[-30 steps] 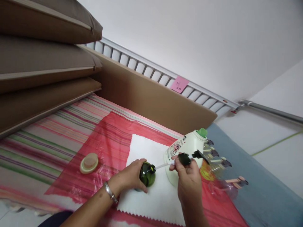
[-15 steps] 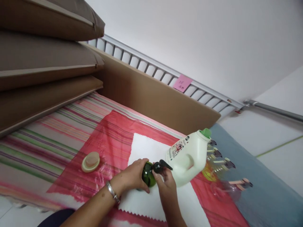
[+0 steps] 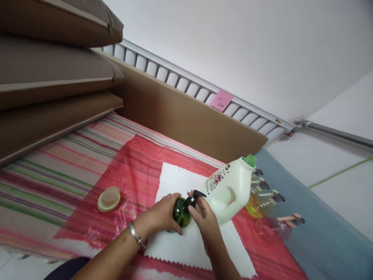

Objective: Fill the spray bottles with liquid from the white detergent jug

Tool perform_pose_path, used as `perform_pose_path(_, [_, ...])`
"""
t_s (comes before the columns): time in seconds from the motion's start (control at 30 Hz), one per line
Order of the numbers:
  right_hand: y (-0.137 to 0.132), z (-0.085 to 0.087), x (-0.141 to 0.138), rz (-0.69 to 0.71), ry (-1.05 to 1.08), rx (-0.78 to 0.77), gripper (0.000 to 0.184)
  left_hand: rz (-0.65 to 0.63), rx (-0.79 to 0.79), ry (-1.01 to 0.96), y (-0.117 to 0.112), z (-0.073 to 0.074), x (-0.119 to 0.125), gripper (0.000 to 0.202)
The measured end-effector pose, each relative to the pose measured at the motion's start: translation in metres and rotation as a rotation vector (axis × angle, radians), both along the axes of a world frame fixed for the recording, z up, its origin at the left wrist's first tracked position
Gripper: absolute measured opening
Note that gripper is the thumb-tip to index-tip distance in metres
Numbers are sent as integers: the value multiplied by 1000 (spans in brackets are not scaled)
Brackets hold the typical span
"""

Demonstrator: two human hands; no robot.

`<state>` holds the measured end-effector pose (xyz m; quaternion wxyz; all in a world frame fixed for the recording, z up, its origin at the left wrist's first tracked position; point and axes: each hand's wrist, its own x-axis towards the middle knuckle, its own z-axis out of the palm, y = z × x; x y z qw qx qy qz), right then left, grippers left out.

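Observation:
My left hand (image 3: pixel 164 214), with a silver bracelet at the wrist, is wrapped round a dark green pump bottle (image 3: pixel 182 213). The bottle tilts over a white sheet with zigzag edges (image 3: pixel 192 249). At the bottle's neck, my right hand (image 3: pixel 205 214) grips the black pump head (image 3: pixel 194 198), its spout pointing right. Whether the pump is fully seated on the neck I cannot tell. Just right of my hands stands a large pale green jug (image 3: pixel 230 194) with a handle, a printed label and an open green neck.
A round pale cap (image 3: pixel 108 199) lies left on the red plastic sheet (image 3: pixel 128 171). Several clear spray bottles (image 3: pixel 271 200) stand to the right. Brown cushions (image 3: pixel 58 66) are stacked at the left, and a brown board (image 3: pixel 186 112) leans along the back railing.
The pump head's spout has turned, now pointing more level to the right, and my right fingers have shifted up around it. My left hand keeps its hold. The view has moved slightly.

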<state>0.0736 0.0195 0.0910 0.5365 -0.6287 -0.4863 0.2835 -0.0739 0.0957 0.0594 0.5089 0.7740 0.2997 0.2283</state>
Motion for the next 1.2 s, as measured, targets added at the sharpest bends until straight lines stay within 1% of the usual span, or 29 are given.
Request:
perform_pose_path(0.07, [2,5,2,51,22,-62,40,-3,8,-15,0,-1,0,92])
perform_pose_path(0.13, [2,4,4,74,40,-93,39,-10,19,-28,0,-1,1,91])
perform_pose_path(0.33, [-6,-5,-4,-108,98,8,39,-7,46,-9,0,-3,2,90])
perform_pose_path(0.43, [-6,-4,-8,-95,167,3,36,-3,39,0,0,-2,2,90])
perform_pose_path(0.5, [-5,-4,-9,-87,173,-6,36,-10,35,4,0,-1,1,88])
perform_pose_path(0.57, [-5,-6,-9,-103,138,2,37,-16,31,10,-1,0,1,87])
perform_pose_path(0.7, [-5,-8,-6,-162,-15,11,41,-6,23,15,-1,1,1,84])
perform_pose_path(0.83, [-4,-4,-2,-150,-119,-80,39,-5,20,4,0,-1,1,84])
perform_pose_path(0.9, [-2,-3,0,-140,-103,-99,39,-6,25,2,0,-3,2,86])
perform_pose_path(1.0, [0,-3,0,-152,-41,-69,40,-5,27,5,0,-6,3,88])
perform_pose_path(1.2, [0,-4,-6,-122,72,-35,36,-5,41,-13,1,-8,4,87])
